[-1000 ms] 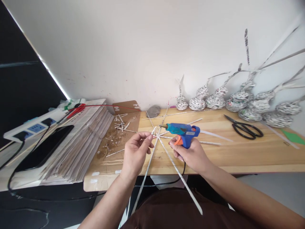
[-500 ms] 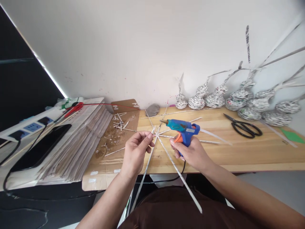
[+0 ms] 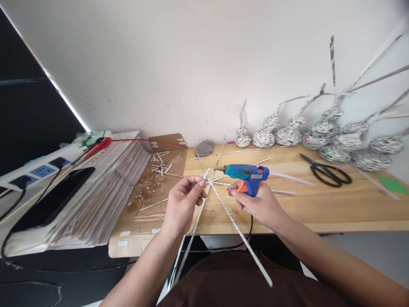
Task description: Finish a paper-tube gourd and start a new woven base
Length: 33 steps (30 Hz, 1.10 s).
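Note:
My left hand pinches a short white paper strip, its tip pointing up. My right hand is wrapped round the handle of a blue glue gun with an orange trigger. The gun's nozzle points left, close beside the strip's tip. Just below the nozzle, several rolled paper sticks cross in a star shape, and two or more of them reach past the table's front edge towards me.
Woven paper gourd shapes line the wall at the back right. Black scissors lie in front of them. Paper scraps lie on cardboard, beside a paper stack, a phone and a power strip.
The glue gun has dropped slightly, and its nozzle is now lower, level with the strip's tip. The strip in my left hand now leans more to the right.

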### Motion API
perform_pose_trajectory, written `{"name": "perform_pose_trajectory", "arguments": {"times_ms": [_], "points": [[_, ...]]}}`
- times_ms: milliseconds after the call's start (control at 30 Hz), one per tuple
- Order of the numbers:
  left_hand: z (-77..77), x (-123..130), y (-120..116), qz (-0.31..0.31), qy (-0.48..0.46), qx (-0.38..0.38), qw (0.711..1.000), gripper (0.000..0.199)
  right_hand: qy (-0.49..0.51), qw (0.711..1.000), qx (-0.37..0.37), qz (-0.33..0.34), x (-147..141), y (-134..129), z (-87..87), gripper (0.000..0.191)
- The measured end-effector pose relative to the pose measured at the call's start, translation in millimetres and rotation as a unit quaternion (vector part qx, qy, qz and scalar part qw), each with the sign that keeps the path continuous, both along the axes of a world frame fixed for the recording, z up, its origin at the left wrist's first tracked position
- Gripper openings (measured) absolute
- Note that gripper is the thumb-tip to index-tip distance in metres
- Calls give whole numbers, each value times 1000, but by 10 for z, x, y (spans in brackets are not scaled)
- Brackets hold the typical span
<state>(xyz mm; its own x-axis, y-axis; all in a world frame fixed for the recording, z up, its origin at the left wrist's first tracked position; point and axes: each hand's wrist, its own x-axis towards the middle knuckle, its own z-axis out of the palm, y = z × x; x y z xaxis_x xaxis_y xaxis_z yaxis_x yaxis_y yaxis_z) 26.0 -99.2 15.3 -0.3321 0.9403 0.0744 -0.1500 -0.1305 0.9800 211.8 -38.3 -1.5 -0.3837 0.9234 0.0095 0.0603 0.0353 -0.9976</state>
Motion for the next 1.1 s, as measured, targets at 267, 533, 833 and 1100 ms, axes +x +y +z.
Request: {"name": "perform_pose_trajectory", "arguments": {"times_ms": [267, 533, 833, 1100], "points": [[-25, -4, -5, -11, -7, -8, 1000, 20, -42, 999, 20, 24, 45, -8, 4, 26], [-40, 8, 22, -2, 6, -15, 1000, 22, -20, 999, -5, 28, 69, -11, -22, 20], [-89, 20, 22, -4, 46, -12, 999, 22, -34, 999, 13, 12, 88, 6, -50, 8], [-109, 2, 25, 3, 70, -15, 997, 23, 1, 999, -28, 42, 108, 25, -86, 6]]}}
